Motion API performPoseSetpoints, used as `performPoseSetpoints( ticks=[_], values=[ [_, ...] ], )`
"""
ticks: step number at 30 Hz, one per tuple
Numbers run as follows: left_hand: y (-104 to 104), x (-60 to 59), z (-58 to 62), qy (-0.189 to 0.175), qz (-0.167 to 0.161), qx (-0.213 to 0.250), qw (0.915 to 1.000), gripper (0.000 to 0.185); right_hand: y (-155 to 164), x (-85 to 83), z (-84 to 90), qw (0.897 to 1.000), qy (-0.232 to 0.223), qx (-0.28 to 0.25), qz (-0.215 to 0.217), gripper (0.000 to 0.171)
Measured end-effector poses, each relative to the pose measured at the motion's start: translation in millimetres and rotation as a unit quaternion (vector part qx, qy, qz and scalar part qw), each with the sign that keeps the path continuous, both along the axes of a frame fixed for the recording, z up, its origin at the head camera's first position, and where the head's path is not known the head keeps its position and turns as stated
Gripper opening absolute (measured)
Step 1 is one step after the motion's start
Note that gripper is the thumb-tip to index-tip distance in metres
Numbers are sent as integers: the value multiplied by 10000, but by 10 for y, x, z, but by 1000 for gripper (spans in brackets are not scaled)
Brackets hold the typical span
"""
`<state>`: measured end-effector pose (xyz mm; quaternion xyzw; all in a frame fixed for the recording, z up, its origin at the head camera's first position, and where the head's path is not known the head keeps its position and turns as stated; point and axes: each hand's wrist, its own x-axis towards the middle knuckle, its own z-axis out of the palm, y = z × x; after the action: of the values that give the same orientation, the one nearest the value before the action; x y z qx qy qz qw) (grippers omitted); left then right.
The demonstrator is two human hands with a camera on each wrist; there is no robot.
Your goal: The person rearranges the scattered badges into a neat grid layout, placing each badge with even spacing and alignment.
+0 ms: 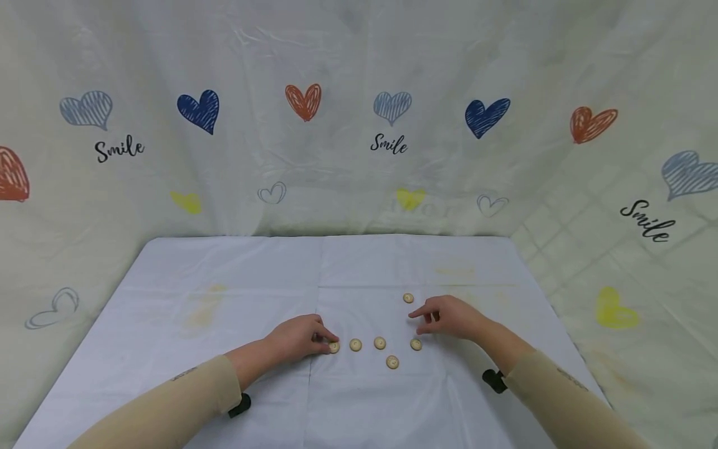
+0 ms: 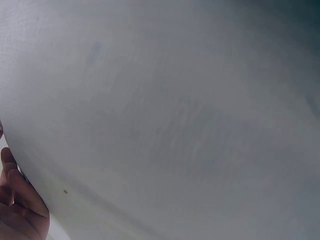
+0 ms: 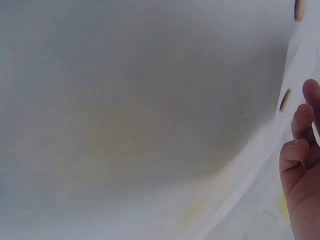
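— Worktop (image 1: 224,274) first: white cloth, filling the lower middle of the head view.
— Then the left hand (image 1: 297,340), low and left of centre. Fingers (image 1: 321,340) curled, tips down on the leftmost button (image 1: 334,347); pinched or only pressed, cannot tell.
— Right hand (image 1: 449,317)?
— Right of centre, fingers loosely spread, clamped on nothing, hovering between two buttons.
— Which two?
— Far button (image 1: 408,298) just up and left of the fingertips; near button (image 1: 416,344) just below the hand.
— And the rest?
— Row running rightward from the left hand: second button (image 1: 356,344), third button (image 1: 379,342), with a low button (image 1: 392,362) under the row. Both nearer the left hand's side, apart from either hand.
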<state>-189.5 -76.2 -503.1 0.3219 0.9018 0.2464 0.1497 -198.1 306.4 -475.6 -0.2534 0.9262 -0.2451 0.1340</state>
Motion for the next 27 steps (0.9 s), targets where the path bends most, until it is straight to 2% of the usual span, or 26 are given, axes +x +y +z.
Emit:
performPoseSetpoints(
  ticks=[10, 19, 27],
  values=[
    [-3, 13, 4, 36, -28, 46, 10000, 22, -31, 206, -73, 9990, -37, 312, 304, 26],
    [7, -2, -7, -3, -9, -27, 10000, 23, -20, 227, -115, 9979, 145, 363, 519, 25],
    [9, -16, -27, 44, -28, 23, 10000, 22, -24, 217, -137, 9969, 316, 499, 511, 21]
  ],
)
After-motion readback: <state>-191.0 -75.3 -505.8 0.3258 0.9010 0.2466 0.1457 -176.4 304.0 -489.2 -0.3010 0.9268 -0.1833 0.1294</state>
